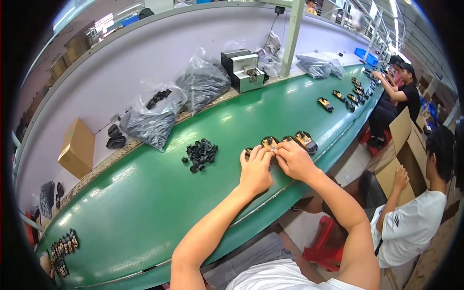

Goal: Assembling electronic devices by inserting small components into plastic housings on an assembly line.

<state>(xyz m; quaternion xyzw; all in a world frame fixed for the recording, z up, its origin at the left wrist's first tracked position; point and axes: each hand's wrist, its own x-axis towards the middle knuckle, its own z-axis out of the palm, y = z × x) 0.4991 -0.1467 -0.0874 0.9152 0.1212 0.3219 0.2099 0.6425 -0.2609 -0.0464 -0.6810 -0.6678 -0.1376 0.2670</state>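
On the green work surface (pixel 145 193), both hands meet over a row of small black-and-yellow oblong assemblies. My left hand (pixel 256 171) has its fingers bent and closed at the near side of one assembly (pixel 268 142). My right hand (pixel 296 160) pinches at the same piece, its fingertips touching those of the left. What lies between the fingertips is too small to make out. Partly under the left fingers shows another assembly (pixel 248 153). Just beyond the right hand rests a further assembly (pixel 306 140). A pile of small black wheel-like parts (pixel 200 154) lies left of my hands.
Clear plastic bags of dark parts (pixel 157 118) and a grey-green machine (pixel 243 71) stand along the back ledge. A cardboard box (pixel 77 149) is at the far left. More assemblies (pixel 325 104) lie up the table. A person in white (pixel 411 217) sits at right beside an opened carton (pixel 401 150).
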